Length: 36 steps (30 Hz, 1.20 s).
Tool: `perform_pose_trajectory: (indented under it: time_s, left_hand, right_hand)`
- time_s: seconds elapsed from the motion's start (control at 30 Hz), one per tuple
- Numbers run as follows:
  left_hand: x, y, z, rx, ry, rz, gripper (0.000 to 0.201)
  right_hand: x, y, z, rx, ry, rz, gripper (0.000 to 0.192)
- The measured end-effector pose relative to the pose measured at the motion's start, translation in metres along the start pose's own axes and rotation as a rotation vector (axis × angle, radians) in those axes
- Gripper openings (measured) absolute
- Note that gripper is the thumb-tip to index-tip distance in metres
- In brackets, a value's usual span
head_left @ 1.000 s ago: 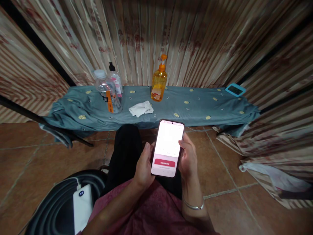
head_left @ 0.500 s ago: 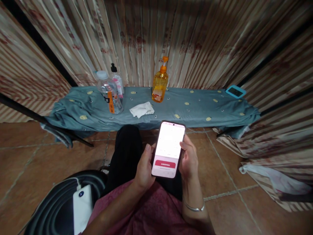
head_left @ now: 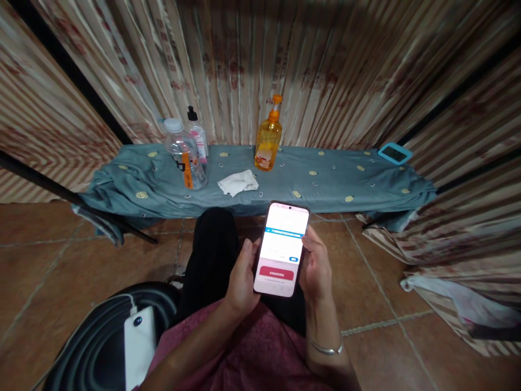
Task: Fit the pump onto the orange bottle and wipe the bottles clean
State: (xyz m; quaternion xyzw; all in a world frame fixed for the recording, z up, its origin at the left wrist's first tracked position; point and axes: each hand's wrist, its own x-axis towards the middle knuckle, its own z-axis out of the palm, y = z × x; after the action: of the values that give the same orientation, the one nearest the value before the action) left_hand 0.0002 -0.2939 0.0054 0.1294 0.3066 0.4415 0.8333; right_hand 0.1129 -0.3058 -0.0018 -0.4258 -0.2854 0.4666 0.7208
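Note:
Both hands hold a lit smartphone upright over my lap. My left hand cups its left edge and my right hand grips its right edge, thumb on the side. The screen is white with a blue bar near the top and a red button low down. A silver bangle circles my right wrist.
A low bench under a teal cloth carries a clear water bottle, a black-pump bottle, an orange pump bottle, a crumpled white cloth and a blue-cased device. A white power bank lies on a black seat at lower left. Striped curtains hang behind.
The phone screen now shows a blue bar and a small blue button that were absent before. My hands and the phone have barely moved.

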Motion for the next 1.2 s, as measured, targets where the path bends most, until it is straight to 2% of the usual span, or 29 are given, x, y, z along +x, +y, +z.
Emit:
perform_pose_trajectory:
  time_s: [0.2, 0.3, 0.47, 1.2]
  left_hand:
    - [0.003, 0.006, 0.0, 0.007, 0.031, 0.052, 0.042]
    - [0.004, 0.006, 0.0, 0.0, 0.046, 0.059, 0.042]
    - [0.006, 0.005, 0.0, 0.001, 0.051, 0.059, 0.04]
    - [0.005, 0.004, -0.002, 0.014, 0.034, 0.099, 0.038]
  right_hand:
    - [-0.016, 0.006, -0.001, 0.057, -0.055, 0.092, 0.03]
    - [-0.02, 0.013, -0.004, 0.025, -0.042, 0.119, 0.028]
    - [-0.02, 0.021, -0.008, -0.032, -0.001, 0.131, 0.027]
    - [-0.021, 0.019, -0.005, -0.016, -0.033, 0.111, 0.028]
